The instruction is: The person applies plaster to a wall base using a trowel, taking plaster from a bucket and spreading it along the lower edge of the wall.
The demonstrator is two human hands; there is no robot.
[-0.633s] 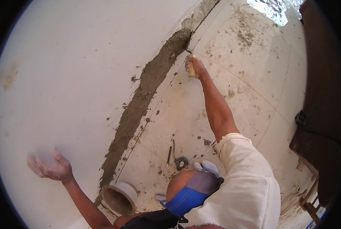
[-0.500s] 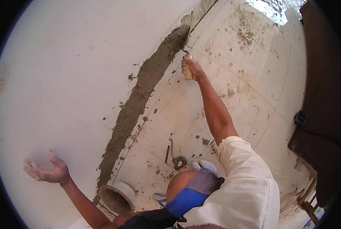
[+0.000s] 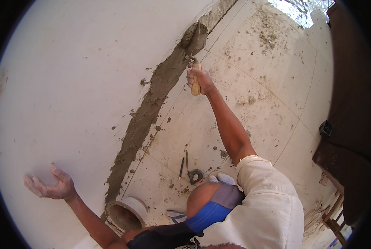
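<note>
My right hand point(image 3: 203, 79) is wrapped round the wooden handle of a trowel point(image 3: 196, 86). Its blade lies at the upper end of a strip of wet grey mortar point(image 3: 146, 110), amid a thicker lump of mortar that partly hides it. The strip runs along the foot of the white wall point(image 3: 69, 83), where it meets the tiled floor point(image 3: 218, 120). At the lower left, my left hand point(image 3: 52, 184) is at the wall with fingers apart and slightly curled, holding nothing; whether it touches the wall I cannot tell.
A bucket point(image 3: 140, 207) with a dark inside stands by the strip's lower end. Near my feet lie a pencil-like dark stick point(image 3: 181, 167) and a round grey-crusted object point(image 3: 195, 176). Mortar crumbs point(image 3: 268, 37) dot the floor. Dark brown furniture or covering point(image 3: 351, 103) borders the right.
My right hand has drawn the trowel slightly back and left. A thicker mortar lump now shows at the strip's upper end, around the blade. My left hand has barely moved.
</note>
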